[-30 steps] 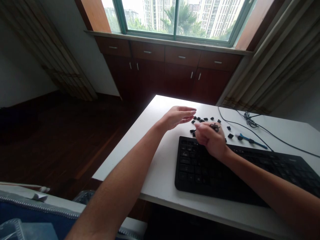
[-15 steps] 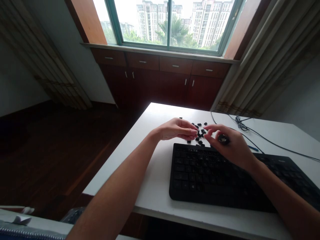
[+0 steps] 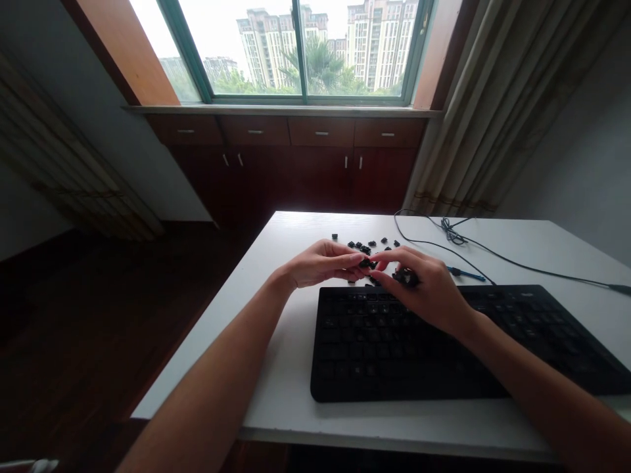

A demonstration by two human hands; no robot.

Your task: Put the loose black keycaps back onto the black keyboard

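My left hand (image 3: pixel 328 263) has its thumb and fingers closed on a small black keycap (image 3: pixel 365 263) above the back edge of the keyboard. My right hand (image 3: pixel 424 279) meets it from the right, its thumb and index fingertips close to that keycap. Its other fingers curl around a dark clump (image 3: pixel 407 277) that looks like black keycaps, partly hidden. Below both hands lies a black keyboard (image 3: pixel 414 381), partly covered by my right forearm. Several loose black keycaps (image 3: pixel 372 244) are scattered on the white table (image 3: pixel 276 315) behind the fingers.
A thin blue tool (image 3: pixel 473 274) with a dark part lies behind the keyboard. A black cable (image 3: pixel 532 264) runs across the table's right side, with a tied bundle (image 3: pixel 453 231) at the back. Beyond stand wooden cabinets (image 3: pixel 290 171) under a window.
My right hand has opened from a fist and brought its thumb and index finger over to my left fingertips. My left hand has closed on a keycap. The camera view has shifted right.
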